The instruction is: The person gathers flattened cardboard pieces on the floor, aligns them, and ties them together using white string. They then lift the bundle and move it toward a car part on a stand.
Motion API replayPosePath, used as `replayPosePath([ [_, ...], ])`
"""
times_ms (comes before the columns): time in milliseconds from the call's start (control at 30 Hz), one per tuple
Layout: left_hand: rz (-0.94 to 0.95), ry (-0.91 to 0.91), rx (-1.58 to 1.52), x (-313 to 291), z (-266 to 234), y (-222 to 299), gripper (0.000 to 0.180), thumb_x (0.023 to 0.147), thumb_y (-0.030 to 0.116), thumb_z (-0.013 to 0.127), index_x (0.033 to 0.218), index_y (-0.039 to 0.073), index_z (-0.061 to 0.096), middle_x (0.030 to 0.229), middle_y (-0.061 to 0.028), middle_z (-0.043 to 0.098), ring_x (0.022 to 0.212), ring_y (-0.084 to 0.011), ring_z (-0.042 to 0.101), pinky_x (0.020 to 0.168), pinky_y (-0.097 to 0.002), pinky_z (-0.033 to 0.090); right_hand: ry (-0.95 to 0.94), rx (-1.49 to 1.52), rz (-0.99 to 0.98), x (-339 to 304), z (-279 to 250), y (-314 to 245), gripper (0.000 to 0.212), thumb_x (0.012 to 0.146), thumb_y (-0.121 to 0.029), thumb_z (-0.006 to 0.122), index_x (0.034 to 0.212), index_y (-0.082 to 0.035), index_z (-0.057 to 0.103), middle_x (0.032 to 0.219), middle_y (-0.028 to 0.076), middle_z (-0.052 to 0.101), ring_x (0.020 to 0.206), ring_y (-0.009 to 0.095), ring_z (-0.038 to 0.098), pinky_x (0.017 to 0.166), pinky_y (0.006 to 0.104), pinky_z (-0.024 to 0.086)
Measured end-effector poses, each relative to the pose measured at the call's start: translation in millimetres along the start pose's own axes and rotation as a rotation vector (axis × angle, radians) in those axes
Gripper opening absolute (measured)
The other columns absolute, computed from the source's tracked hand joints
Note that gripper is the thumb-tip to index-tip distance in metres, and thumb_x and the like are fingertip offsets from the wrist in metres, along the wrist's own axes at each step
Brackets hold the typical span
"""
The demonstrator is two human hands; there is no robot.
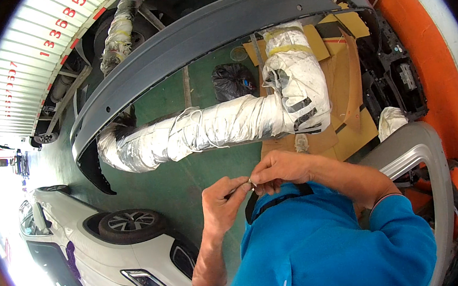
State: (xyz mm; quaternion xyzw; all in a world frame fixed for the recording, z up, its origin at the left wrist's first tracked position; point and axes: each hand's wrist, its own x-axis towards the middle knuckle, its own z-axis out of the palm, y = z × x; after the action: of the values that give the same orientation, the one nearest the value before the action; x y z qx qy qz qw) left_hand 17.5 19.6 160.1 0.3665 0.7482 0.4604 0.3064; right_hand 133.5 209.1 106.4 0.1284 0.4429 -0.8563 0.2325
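Note:
My left hand and my right hand meet in front of my waist, both with fingers pinched. Between their fingertips shows a small pale, shiny piece, too small to name. Beyond my hands lies a padded stand, its thick bars wrapped in white plastic and tape. Across the stand's far side rests a long dark grey car bumper, curved, with its left end hanging down. Neither hand touches the bumper or the stand.
A white car is parked at the left on the green floor. Flattened cardboard and a black plastic bag lie under and beside the stand. To my right are a grey car panel frame and black car parts along an orange wall.

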Motion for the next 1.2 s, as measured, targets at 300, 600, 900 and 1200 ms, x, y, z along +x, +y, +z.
replayPosePath([
  [300,-0.004,0.001,0.049,1,-3,0,0.014,0.086,0.006,0.072,0.099,0.002,0.076,0.065,-0.0042,0.054,0.057,-0.0094,0.047,0.051,-0.0274,0.036,0.043,0.080,-0.020,4,-9,2,0.038,0.099,-0.036,0.060,0.112,-0.002,0.070,0.095,0.007,0.070,0.076,0.012,0.063,0.065,0.0255,0.052],
  [600,0.014,0.016,0.065,3,0,-1,0.014,0.085,0.005,0.072,0.098,0.001,0.075,0.067,-0.0047,0.057,0.058,-0.0100,0.050,0.052,-0.0271,0.038,0.037,-0.242,-0.043,0,-4,-9,0.025,0.092,-0.022,0.070,0.103,0.000,0.073,0.085,0.007,0.071,0.073,0.012,0.064,0.066,0.0256,0.052],
  [900,-0.123,-0.035,-0.046,4,-4,-12,0.015,0.087,0.006,0.070,0.100,0.000,0.075,0.073,-0.0033,0.060,0.065,-0.0083,0.052,0.056,-0.0251,0.039,-0.055,0.219,-0.044,5,-6,12,0.021,0.086,-0.020,0.076,0.093,-0.001,0.073,0.081,0.008,0.071,0.070,0.014,0.065,0.063,0.0262,0.051],
  [1200,-0.330,0.046,-0.198,-2,4,-13,0.016,0.091,0.009,0.067,0.102,-0.002,0.074,0.075,0.0003,0.059,0.069,-0.0062,0.050,0.061,-0.0233,0.039,-0.025,0.387,-0.151,12,6,13,0.019,0.087,-0.018,0.075,0.095,0.000,0.073,0.078,0.003,0.065,0.070,0.011,0.057,0.062,0.0244,0.044],
])
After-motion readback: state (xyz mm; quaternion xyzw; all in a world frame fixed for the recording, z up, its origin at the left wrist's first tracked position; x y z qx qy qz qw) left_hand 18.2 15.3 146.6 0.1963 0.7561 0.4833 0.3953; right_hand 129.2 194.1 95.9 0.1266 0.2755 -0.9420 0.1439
